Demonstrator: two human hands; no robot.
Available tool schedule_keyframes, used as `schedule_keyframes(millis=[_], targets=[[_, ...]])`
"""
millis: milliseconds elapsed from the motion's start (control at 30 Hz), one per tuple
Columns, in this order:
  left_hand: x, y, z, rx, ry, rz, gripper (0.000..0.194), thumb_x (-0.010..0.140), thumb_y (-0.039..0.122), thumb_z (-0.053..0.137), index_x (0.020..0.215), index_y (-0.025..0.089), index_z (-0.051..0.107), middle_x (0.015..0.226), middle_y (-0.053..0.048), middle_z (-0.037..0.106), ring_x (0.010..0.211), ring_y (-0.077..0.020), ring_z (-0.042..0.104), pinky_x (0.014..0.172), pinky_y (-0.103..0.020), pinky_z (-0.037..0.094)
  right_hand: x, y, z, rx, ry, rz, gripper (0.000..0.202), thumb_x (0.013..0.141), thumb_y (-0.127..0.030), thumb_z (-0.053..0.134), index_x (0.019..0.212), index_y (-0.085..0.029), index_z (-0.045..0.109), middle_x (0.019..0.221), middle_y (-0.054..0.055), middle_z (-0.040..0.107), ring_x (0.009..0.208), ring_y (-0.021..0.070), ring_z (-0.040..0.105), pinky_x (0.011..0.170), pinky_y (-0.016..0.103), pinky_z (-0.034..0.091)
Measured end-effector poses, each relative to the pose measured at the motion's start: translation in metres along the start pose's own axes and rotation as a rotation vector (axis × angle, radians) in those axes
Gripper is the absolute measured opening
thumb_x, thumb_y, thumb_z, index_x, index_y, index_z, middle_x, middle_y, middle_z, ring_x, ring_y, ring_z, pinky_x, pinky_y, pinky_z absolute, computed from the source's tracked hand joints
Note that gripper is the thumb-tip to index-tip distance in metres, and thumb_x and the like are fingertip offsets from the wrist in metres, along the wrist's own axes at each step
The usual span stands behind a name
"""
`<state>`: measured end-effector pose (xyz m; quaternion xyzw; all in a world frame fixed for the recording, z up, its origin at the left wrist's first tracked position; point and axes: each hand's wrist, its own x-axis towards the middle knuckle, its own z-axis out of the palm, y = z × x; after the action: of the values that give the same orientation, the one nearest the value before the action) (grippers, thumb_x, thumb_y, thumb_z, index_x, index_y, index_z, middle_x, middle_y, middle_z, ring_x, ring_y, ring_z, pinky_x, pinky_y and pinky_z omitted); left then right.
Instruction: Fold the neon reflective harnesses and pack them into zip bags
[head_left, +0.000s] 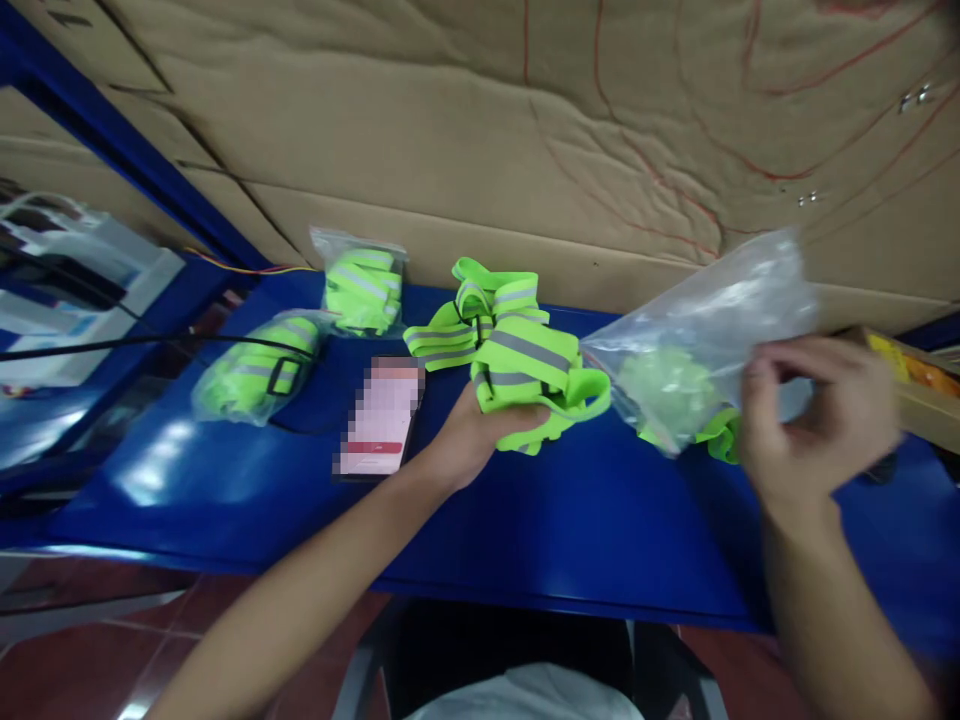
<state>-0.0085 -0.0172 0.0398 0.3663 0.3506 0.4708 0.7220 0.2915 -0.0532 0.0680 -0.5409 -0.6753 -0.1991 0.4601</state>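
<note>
My left hand grips a folded bundle of neon green straps with grey reflective stripes, above the middle of the blue table. On the right, my right hand pinches the edge of a clear plastic bag, thumb and forefinger together; the hand is slightly blurred. Behind or under the bag lie more green straps. Another loose green strap bundle rests just behind the held one, near the cardboard.
Two bagged strap bundles, one at the back and one farther left, lie near a phone. Black cables and a white power strip are at far left. An open box stands at right. Cardboard lines the back.
</note>
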Motion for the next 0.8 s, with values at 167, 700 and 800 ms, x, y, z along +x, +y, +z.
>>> schedule_keyframes(millis=[167, 700, 800], targets=[[0.014, 0.015, -0.013, -0.047, 0.024, -0.022, 0.04, 0.068, 0.023, 0.086, 0.107, 0.015, 0.078, 0.116, -0.009, 0.078, 0.096, -0.0259, 0.075, 0.078, -0.035, 0.062, -0.02, -0.022, 0.04, 0.159, -0.095, -0.027, 0.014, 0.091, -0.016, 0.071, 0.104, -0.021, 0.074, 0.103, 0.007, 0.072, 0.094, 0.0209, 0.071, 0.082, 0.036, 0.059], [0.012, -0.003, -0.008, 0.144, -0.047, -0.027, 0.052, 0.068, 0.025, 0.09, 0.117, 0.018, 0.076, 0.124, -0.008, 0.076, 0.113, -0.0267, 0.072, 0.093, -0.033, 0.058, -0.056, -0.06, 0.055, -0.107, -0.749, -0.111, 0.024, 0.102, -0.037, 0.058, 0.104, -0.015, 0.068, 0.092, 0.01, 0.072, 0.079, 0.027, 0.071, 0.064, 0.035, 0.05], [0.008, -0.001, -0.009, 0.245, -0.23, -0.184, 0.054, 0.068, 0.021, 0.089, 0.119, 0.016, 0.073, 0.118, -0.009, 0.077, 0.106, -0.0245, 0.072, 0.092, -0.033, 0.056, -0.053, -0.045, 0.057, -0.06, -0.744, -0.005, 0.016, 0.102, -0.025, 0.056, 0.1, -0.017, 0.069, 0.094, 0.009, 0.073, 0.08, 0.0254, 0.071, 0.063, 0.033, 0.047]])
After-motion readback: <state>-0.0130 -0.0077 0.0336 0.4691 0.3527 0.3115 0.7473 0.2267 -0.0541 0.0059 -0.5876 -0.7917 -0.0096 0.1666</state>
